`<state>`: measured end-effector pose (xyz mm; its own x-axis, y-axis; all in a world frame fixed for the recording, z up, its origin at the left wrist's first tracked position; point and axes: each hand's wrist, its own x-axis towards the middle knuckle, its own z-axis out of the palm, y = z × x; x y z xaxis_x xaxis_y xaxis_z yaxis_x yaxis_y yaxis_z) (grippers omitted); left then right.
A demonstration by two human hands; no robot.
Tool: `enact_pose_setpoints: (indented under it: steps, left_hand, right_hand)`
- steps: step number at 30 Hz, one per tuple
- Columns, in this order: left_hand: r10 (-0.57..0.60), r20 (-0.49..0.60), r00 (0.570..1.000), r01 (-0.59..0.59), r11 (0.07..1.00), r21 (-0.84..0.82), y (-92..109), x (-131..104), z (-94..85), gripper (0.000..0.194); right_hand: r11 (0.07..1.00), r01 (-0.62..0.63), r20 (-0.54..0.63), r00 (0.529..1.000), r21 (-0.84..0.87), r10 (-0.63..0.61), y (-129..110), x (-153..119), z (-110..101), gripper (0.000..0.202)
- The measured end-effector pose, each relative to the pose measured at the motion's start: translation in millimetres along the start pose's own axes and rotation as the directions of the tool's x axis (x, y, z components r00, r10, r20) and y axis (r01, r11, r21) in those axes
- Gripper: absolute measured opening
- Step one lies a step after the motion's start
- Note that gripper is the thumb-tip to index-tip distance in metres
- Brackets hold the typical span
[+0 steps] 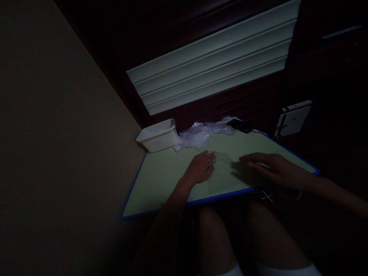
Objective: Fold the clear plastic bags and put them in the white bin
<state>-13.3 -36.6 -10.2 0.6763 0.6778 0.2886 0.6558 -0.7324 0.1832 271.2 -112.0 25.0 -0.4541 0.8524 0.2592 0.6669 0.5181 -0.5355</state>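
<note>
A clear plastic bag (222, 174) lies flat on the pale green table (161, 184) with a blue edge. My left hand (200, 167) rests at the bag's left side, palm down, fingers stretched out over its upper left part. To the right of the bag, my right hand (268, 166) hovers just above the table and casts a shadow, its fingers extended and thumb apart, with nothing seen in it. Behind the bag is a loose heap of crumpled clear plastic bags (198, 136).
A white plastic bin (159, 138) stands at the back left corner near the wall. At the back right lie a dark flat object (240, 125) and a white cable (259, 132). A white box (293, 120) is beyond the table's right side. The room is dim.
</note>
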Motion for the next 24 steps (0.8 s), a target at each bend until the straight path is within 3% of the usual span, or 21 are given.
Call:
enact_pose_setpoints:
  steps: [3,6,8,10,16,24]
  left_hand:
    - [-0.017,-0.022,1.0,0.017,1.0,0.002,-1,-1,0.7,0.046]
    - [-0.028,-0.074,0.997,0.028,1.0,0.002,0,-2,1.4,0.041]
    - [-0.031,-0.114,0.993,0.031,1.0,0.002,1,-3,1.0,0.037]
    - [-0.036,-0.142,0.989,0.036,0.999,-0.001,2,-4,0.2,0.035]
    - [-0.069,-0.168,0.983,0.069,0.998,-0.005,4,-5,0.3,0.032]
    - [-0.088,-0.135,0.987,0.089,0.996,0.002,5,-5,-0.8,0.031]
  right_hand:
    - [0.997,-0.048,0.087,0.995,-0.054,0.053,22,63,-5,0.046]
    - [0.997,-0.008,0.242,0.97,-0.076,0.027,39,123,0,0.041]
    - [0.997,-0.002,0.329,0.944,-0.074,0.027,43,152,6,0.04]
    - [0.998,0.018,0.339,0.941,-0.066,0.006,42,169,14,0.038]
    - [0.998,0.035,0.351,0.936,-0.057,-0.013,35,173,25,0.036]
    - [0.991,-0.045,0.387,0.918,-0.123,0.09,33,169,27,0.029]
